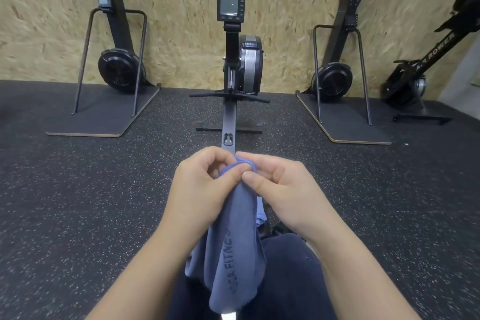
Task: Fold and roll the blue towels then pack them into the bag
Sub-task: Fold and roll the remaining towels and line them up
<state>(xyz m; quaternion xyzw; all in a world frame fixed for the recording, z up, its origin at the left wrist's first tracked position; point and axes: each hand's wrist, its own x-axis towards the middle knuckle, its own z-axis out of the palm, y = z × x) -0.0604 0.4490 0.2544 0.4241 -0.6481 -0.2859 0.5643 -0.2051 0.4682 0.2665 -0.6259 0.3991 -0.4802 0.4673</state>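
both bare forearms reaching forward and converging at centre, left hand (200,184) with fingers curled and thumb pinching, right hand (278,189) curled likewise, thumb tips meeting, knuckles of both hands almost touching

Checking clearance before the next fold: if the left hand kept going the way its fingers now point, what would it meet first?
Probably the right hand: the left hand pinches the blue towel at its top, fingers aimed across at it, almost touching. Depth is unclear.

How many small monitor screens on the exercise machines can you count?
2: one monitor tops the central rowing machine; a smaller monitor sits on the left machine. Others may be hidden.
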